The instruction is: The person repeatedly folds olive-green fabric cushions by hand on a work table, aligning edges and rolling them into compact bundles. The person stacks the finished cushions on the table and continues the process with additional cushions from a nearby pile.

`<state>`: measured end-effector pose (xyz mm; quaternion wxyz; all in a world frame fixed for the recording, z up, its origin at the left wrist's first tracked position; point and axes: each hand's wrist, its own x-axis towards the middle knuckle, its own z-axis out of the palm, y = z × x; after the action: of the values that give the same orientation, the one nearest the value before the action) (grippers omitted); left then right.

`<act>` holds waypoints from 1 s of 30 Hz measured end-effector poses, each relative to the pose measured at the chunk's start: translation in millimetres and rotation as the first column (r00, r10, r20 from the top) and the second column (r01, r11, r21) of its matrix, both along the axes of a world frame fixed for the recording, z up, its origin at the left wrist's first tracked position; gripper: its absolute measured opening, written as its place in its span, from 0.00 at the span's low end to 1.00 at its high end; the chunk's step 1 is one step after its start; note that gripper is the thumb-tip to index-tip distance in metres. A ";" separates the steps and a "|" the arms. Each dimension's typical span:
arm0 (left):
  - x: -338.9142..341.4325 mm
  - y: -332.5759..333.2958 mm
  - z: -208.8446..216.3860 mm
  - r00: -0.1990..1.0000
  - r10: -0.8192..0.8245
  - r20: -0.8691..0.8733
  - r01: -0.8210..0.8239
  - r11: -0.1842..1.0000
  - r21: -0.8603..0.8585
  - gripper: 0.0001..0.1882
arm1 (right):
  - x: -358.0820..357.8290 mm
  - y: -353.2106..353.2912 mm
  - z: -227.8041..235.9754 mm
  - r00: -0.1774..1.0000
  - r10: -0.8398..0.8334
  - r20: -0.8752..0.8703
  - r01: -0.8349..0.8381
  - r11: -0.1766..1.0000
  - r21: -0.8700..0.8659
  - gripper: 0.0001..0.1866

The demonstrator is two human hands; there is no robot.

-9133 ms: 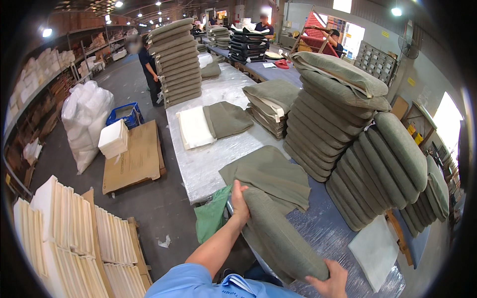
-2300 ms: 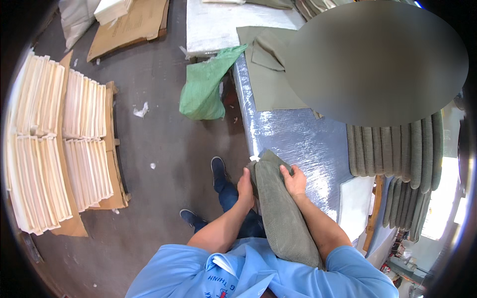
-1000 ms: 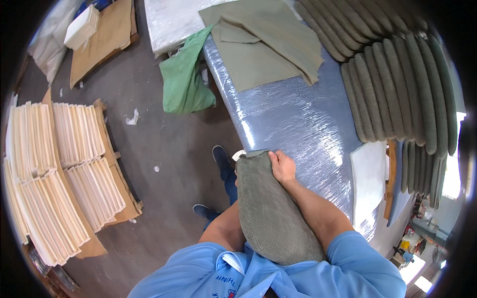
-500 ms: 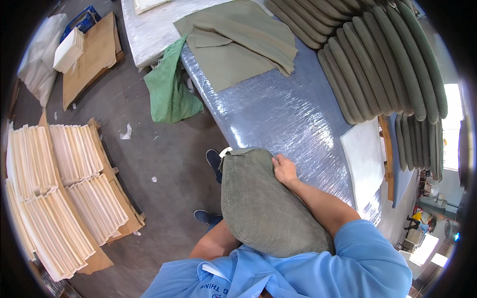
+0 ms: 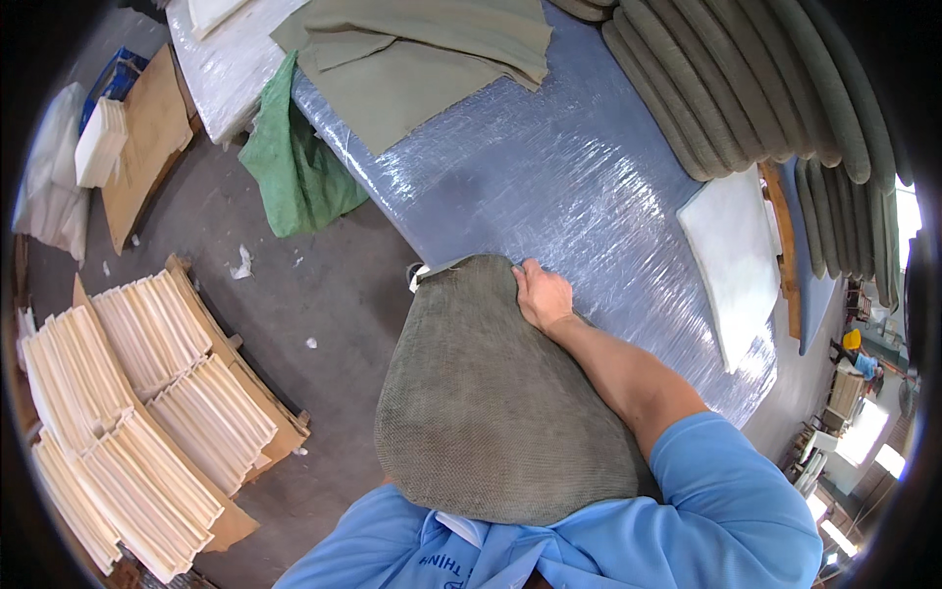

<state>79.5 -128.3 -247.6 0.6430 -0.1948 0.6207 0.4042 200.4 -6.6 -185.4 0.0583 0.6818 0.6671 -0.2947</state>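
A grey-green woven cushion (image 5: 505, 393) is held up against my chest, its narrower far end over the near corner of the plastic-wrapped table (image 5: 471, 201). My right hand (image 5: 546, 297) grips the cushion's far right edge, with its fingers curled over the rim. My left hand is hidden behind the cushion, and so is nearly all of that forearm. A small white tag (image 5: 419, 279) sticks out at the cushion's far left corner. Beyond, flat pieces of olive cloth (image 5: 422, 83) lie on the table.
Rows of similar cushions (image 5: 702, 83) stand at the far right, near a white foam sheet (image 5: 731, 260). Green cloth (image 5: 294, 167) hangs off the table's left edge. Stacked cream foam pads (image 5: 147, 417) are on the floor at left, with a cardboard sheet (image 5: 152, 147) farther back.
The cushion has come up closer and looks bigger, turned more face-on, now covering my left arm. My right hand has moved slightly left and away with it. The view has shifted.
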 end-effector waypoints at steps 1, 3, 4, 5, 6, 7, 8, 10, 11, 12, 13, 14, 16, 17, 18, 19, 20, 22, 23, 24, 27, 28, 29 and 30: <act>0.6 2.7 -0.7 1.000 -0.009 -0.004 0.009 1.000 0.008 0.24 | -0.5 1.0 -0.9 1.000 0.003 0.005 -0.002 1.000 -0.003 0.20; -0.4 0.8 2.4 0.999 -0.032 -0.003 0.032 0.999 0.019 0.24 | -0.2 1.5 -1.8 1.000 -0.003 0.005 0.003 1.000 0.008 0.20; 0.0 1.7 3.9 0.999 -0.042 -0.004 0.042 0.999 0.029 0.24 | 0.6 0.8 -1.8 1.000 -0.011 0.000 0.011 1.000 0.020 0.20; 1.8 3.5 5.5 0.999 -0.050 0.000 0.050 0.998 0.043 0.24 | 1.8 -0.8 -1.0 1.000 -0.020 -0.006 0.020 0.999 0.032 0.20; 1.8 5.8 8.2 0.998 -0.056 -0.002 0.056 0.997 0.058 0.24 | 1.6 -1.3 1.0 1.000 -0.024 -0.011 0.024 0.998 0.058 0.20; 1.0 8.9 10.8 0.998 -0.060 -0.002 0.060 0.996 0.071 0.24 | 2.9 -3.5 4.5 1.000 -0.028 -0.015 0.029 0.996 0.084 0.20; 0.7 6.4 16.0 0.997 -0.071 0.000 0.071 0.994 0.081 0.24 | 3.3 -6.4 8.1 0.999 -0.032 -0.019 0.034 0.993 0.109 0.20; 1.8 -0.5 25.4 0.997 -0.072 0.005 0.071 0.993 0.095 0.24 | 2.2 -9.4 22.5 0.992 -0.124 -0.036 0.127 0.987 0.097 0.21; -2.0 4.7 26.0 0.998 -0.066 0.001 0.066 0.992 0.107 0.24 | 1.0 -9.4 29.5 0.985 -0.168 -0.045 0.171 0.981 0.090 0.22; -2.0 4.6 29.2 0.998 -0.064 0.005 0.063 0.991 0.116 0.24 | 4.0 -7.8 34.7 0.975 -0.214 -0.055 0.219 0.968 0.120 0.22; -1.4 6.2 32.1 0.998 -0.056 0.006 0.055 0.990 0.130 0.24 | 7.4 -4.4 39.9 0.964 -0.255 -0.068 0.263 0.953 0.149 0.22; -0.8 6.8 35.6 0.998 -0.067 0.011 0.065 0.988 0.137 0.24 | 13.5 -1.2 42.5 0.947 -0.311 -0.081 0.320 0.931 0.175 0.22; -0.4 9.8 40.3 0.997 -0.074 0.016 0.071 0.986 0.152 0.24 | 24.2 6.3 44.7 0.928 -0.350 -0.130 0.369 0.914 0.171 0.25; -0.5 10.2 41.9 0.997 -0.072 0.020 0.068 0.985 0.160 0.24 | 27.1 6.6 43.8 0.928 -0.342 -0.149 0.365 0.915 0.172 0.26; -0.6 11.1 42.5 0.998 -0.068 0.018 0.064 0.985 0.162 0.24 | 30.0 5.1 40.0 0.929 -0.331 -0.167 0.357 0.920 0.163 0.26; -0.2 11.8 43.2 0.998 -0.067 0.016 0.063 0.984 0.165 0.24 | 33.7 2.7 35.0 0.950 -0.280 -0.139 0.299 0.944 0.140 0.25; 1.9 12.5 44.3 0.998 -0.063 0.017 0.059 0.984 0.169 0.24 | 37.9 0.3 30.0 0.967 -0.228 -0.112 0.240 0.964 0.115 0.25; 1.3 16.5 44.6 0.999 -0.051 -0.003 0.051 0.983 0.176 0.24 | 30.8 2.0 24.5 0.981 -0.180 -0.073 0.187 0.976 0.108 0.24; 2.3 19.2 45.2 0.999 -0.047 -0.010 0.048 0.982 0.184 0.24 | 28.2 2.9 22.5 0.980 -0.192 -0.047 0.196 0.972 0.128 0.24; 3.5 22.6 44.7 0.999 -0.040 -0.015 0.042 0.981 0.187 0.24 | 24.5 5.7 20.4 0.979 -0.203 -0.024 0.204 0.967 0.149 0.24; 8.2 36.6 52.7 0.998 -0.060 -0.029 0.065 0.975 0.214 0.24 | 29.3 13.9 19.9 0.981 -0.188 0.056 0.184 0.980 0.075 0.23; 7.9 40.8 56.2 0.996 -0.075 -0.041 0.082 0.972 0.220 0.24 | 30.0 13.1 24.5 0.979 -0.192 0.063 0.191 0.981 0.021 0.21; 9.8 45.1 63.1 0.995 -0.088 -0.044 0.096 0.969 0.227 0.24 | 39.4 10.1 28.1 0.990 -0.140 -0.022 0.141 0.986 0.084 0.18; 10.9 51.2 71.9 0.993 -0.107 -0.042 0.114 0.964 0.238 0.24 | 44.5 11.3 31.7 0.990 -0.090 -0.104 0.106 0.982 0.158 0.16</act>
<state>90.3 -77.1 -175.7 0.6744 -0.0748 0.5863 0.4426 244.8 4.8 -153.6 -0.0447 0.7013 0.6565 -0.2743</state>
